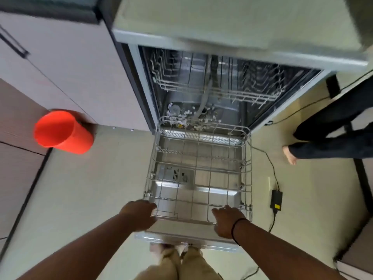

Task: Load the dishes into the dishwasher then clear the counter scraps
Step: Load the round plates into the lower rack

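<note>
Wire-grey and bare of dishes, the lower rack point(198, 170) sits drawn out over the dropped dishwasher door point(187, 238), its long axis running from the person straight back into the tub. Left of the rack, an orange bin point(61, 132) stands on the pale floor against the cabinets. At the rack's near rail, the left hand point(139, 214) is curled over the left corner and the right hand point(228, 221) lies on the right corner, fingers hooked on the wire; both equally near. White scraps litter the tub floor point(187, 116) behind the rack. Right of the rack lie a black power brick point(276, 199) and its cable, with another person's legs beyond. No dishes are in view.
</note>
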### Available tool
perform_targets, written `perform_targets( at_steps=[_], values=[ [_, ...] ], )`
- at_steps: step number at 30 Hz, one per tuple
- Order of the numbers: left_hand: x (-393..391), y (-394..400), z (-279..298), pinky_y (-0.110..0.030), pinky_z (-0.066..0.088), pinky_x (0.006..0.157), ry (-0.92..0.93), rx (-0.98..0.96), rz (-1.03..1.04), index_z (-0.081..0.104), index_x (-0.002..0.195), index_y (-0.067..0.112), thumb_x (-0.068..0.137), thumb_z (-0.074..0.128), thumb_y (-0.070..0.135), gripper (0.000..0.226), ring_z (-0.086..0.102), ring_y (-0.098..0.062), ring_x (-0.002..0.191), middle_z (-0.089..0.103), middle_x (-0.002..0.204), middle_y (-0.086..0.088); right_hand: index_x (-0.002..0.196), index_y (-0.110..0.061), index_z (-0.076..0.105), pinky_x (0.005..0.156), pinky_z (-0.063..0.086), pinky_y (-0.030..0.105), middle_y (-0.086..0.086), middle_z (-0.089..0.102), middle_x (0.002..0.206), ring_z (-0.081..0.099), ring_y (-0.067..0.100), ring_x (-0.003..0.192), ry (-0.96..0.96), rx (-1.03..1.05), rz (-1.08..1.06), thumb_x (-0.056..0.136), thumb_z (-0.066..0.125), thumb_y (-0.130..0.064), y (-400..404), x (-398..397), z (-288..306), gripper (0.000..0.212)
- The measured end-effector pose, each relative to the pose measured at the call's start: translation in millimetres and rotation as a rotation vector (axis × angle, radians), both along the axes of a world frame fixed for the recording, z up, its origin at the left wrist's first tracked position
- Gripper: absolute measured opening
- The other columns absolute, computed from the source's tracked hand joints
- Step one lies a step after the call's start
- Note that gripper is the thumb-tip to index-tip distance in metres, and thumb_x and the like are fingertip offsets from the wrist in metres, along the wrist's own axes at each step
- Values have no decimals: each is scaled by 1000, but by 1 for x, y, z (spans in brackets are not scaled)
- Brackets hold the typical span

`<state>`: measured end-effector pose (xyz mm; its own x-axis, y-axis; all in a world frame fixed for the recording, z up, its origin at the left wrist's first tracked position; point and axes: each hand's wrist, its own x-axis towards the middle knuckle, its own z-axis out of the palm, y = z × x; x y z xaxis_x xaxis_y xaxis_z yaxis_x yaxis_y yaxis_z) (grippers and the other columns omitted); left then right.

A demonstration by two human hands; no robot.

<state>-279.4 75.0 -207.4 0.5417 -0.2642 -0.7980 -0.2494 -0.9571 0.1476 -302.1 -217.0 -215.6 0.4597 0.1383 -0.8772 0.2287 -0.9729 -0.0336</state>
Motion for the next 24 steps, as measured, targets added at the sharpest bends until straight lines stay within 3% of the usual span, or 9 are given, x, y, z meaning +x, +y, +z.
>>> perform_targets(
  at_steps=[4,10,14,18,24],
  values=[
    [26,49,76,-36,36,108,-146,-17,63,37,143,31,93,41,53,55,41,-20,134,43,146,2,147,-15,25,109,29,43,12,36,149,27,31,139,-112,36,31,93,43,-39,47,33,73,61],
    [34,96,102,-34,32,109,-188,-185,267,34,146,30,93,43,56,60,38,-18,136,37,151,5,150,-18,23,109,32,38,8,38,149,32,27,137,-202,50,-60,93,43,-45,104,61,103,66],
    [35,192,122,-34,34,108,-249,-223,290,36,145,27,93,46,55,60,39,-20,135,37,150,2,149,-19,24,108,34,40,8,41,147,32,28,137,-299,4,-79,91,45,-39,208,90,129,64],
    [21,316,150,-37,34,108,-313,-172,298,35,145,27,92,46,55,61,38,-21,136,37,150,2,148,-20,28,105,40,34,7,46,145,43,24,132,-326,132,-166,87,52,-50,350,105,144,71],
    [21,467,200,-36,34,108,-438,-77,466,34,145,27,93,46,54,60,38,-19,135,38,150,3,147,-25,28,106,38,35,6,44,144,39,23,133,-474,344,-11,83,55,-52,522,150,212,74]
  ],
)
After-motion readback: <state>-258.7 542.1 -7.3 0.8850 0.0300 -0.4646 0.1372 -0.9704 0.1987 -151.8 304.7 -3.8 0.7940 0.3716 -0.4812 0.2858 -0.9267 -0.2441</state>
